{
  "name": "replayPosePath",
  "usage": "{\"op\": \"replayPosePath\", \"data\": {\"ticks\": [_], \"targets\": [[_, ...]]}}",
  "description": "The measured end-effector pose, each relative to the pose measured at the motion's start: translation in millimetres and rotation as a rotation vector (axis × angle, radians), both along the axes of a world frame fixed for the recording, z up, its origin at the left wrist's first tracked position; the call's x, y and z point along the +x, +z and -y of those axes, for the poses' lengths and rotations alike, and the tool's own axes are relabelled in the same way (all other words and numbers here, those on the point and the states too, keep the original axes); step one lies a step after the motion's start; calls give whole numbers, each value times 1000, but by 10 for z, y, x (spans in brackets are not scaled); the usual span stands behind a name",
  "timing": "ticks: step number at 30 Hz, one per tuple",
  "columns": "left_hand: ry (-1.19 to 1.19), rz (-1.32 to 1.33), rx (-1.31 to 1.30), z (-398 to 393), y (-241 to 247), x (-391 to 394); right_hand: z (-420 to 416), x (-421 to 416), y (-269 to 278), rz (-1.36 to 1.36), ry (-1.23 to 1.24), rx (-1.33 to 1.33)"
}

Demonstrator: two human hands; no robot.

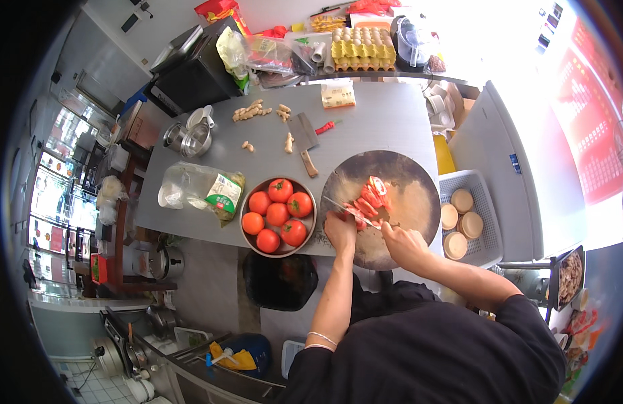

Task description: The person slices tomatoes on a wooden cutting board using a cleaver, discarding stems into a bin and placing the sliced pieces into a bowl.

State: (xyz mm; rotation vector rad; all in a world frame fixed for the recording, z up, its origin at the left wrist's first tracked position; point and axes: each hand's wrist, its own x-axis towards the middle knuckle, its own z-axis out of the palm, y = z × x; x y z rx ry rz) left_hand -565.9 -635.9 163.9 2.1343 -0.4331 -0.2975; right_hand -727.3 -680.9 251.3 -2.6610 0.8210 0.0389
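Observation:
My right hand (405,246) grips the handle of a kitchen knife, whose thin blade (348,211) slants across a round wooden chopping board (412,202). Behind the blade, my left hand (340,232) has its fingers curled on a piece of tomato at the board's left edge, mostly hidden by the hand. Sliced tomato (369,197) lies in a leaning row beyond the knife, toward the middle of the board. To the left, a round bowl (244,230) holds several whole red tomatoes (277,214), close beside the board.
A cleaver (303,131), ginger pieces (251,110) and red chilli (325,127) lie farther back on the metal table (220,136). Left are a plastic bag (195,184) and steel bowls (195,140). A plastic basket (480,247) stands right; a black bin (280,283) sits below the front edge.

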Motion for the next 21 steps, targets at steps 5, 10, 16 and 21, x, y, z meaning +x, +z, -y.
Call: {"op": "replayPosePath", "data": {"ticks": [5, 10, 16, 21], "targets": [[-23, -16, -10, 20, -8, 19, 142, 247, -227, 0, 11, 25], [-20, -5, -55, -9, -17, 11, 75, 210, -244, -16, 25, 36], [23, 9, 34, -14, -17, 3, 88, 137, 43, -19, 8, 69], [-20, -24, -28, -15, -30, -12, 174, 426, -289, 50, 9, 18]]}}
